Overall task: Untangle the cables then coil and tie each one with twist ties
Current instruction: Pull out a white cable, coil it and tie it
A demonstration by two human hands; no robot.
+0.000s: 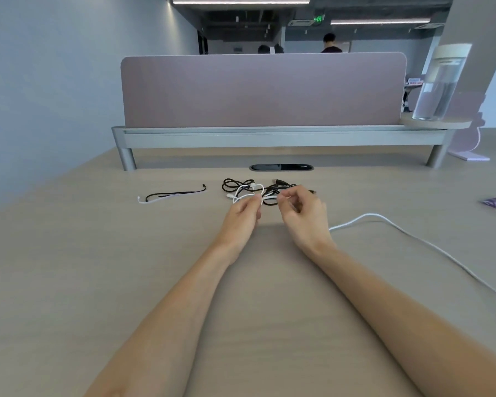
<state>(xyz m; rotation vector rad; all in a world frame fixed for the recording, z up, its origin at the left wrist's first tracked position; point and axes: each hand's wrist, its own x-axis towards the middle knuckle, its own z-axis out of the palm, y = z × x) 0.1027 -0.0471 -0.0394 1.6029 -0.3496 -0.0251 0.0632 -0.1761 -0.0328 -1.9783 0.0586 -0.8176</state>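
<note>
Untangling is the step: just in front of the black oval cable port [281,167], left hand [241,217] and right hand [302,217] each pinch white strands of the knotted black-and-white cable tangle [269,192], and next one loop probably needs teasing free.

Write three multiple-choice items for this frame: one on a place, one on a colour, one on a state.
1. Where do the twist ties lie?
A. left of the tangle
B. right of it
C. in a hand

2. What colours are the tangled cables?
A. red and blue
B. black and white
C. all grey

3. What are the hands doing?
A. lying flat
B. each pinching a strand
C. clasped together

Answers:
1 A: the ties lie apart from the tangle, on its left.
2 B: black and white strands loop through each other.
3 B: the left hand and right hand curl their fingertips onto strands of the tangle.
</note>
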